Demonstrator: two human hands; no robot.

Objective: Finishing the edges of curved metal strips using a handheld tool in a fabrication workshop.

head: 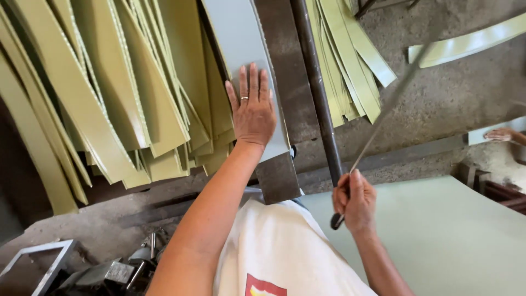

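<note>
While my right hand (354, 200) is wrapped tight round the thin dark metal lever handle (383, 118) down at about 5 o'clock, fingers fully closed on its lower end, the rod runs up and away toward 1 o'clock. Feels like the kind of bar you grip low for leverage, and it's slim, so I'd guess it can slip in a sweaty palm.

Further out at 12, my left hand (252, 109) is spread flat, fingers open and together, pressing down on the pale grey-blue flat metal sheet strip (238, 38) that lies on the dark steel bed (285, 93) of the cutter. It's holding nothing, just pinning. That strip looks thin, light and springy to me, with edges I'd call sharp, so palm on the face is the way, not fingers on the rim.

Beyond at 10 to 11 sits the fanned pile of olive-green cut metal strips (104, 93); more of them (345, 60) at 1. Someone else's hand (498, 134) rests at 3, far off.
</note>
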